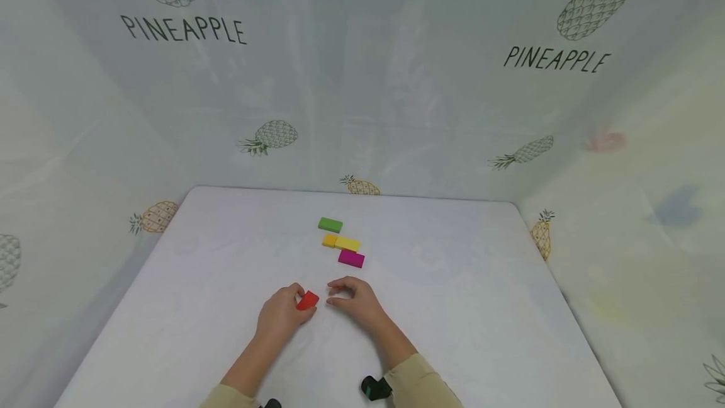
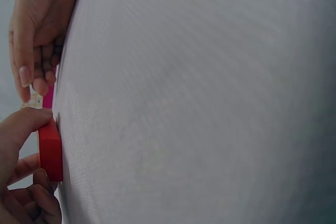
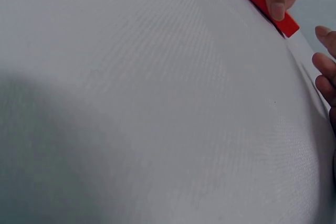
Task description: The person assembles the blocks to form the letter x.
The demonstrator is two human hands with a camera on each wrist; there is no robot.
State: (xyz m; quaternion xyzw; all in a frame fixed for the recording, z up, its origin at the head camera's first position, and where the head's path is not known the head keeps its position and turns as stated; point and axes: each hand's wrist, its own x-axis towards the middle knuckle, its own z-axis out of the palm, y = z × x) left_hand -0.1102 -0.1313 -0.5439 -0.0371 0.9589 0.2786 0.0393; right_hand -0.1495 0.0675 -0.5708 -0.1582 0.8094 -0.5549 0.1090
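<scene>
My left hand (image 1: 279, 316) pinches a red block (image 1: 308, 301) between thumb and fingers, low over the white table. In the left wrist view the red block (image 2: 51, 153) stands close against the tabletop, with the thumb at its upper end. A short gap separates it from my right hand (image 1: 361, 302), whose loosely bent fingers hold nothing; thumb and fingertips are apart. Beyond the hands lies a magenta block (image 1: 352, 259). Touching or nearly touching it is a yellow block (image 1: 347, 244), with a smaller orange block (image 1: 330, 241) at its left end. A green block (image 1: 330, 225) lies farthest back.
The white tabletop (image 1: 453, 257) has rounded far corners. Behind it and at both sides hangs a pale curtain (image 1: 385, 80) printed with pineapples. A dark wrist device (image 1: 376, 388) sits by the right sleeve (image 1: 421, 383).
</scene>
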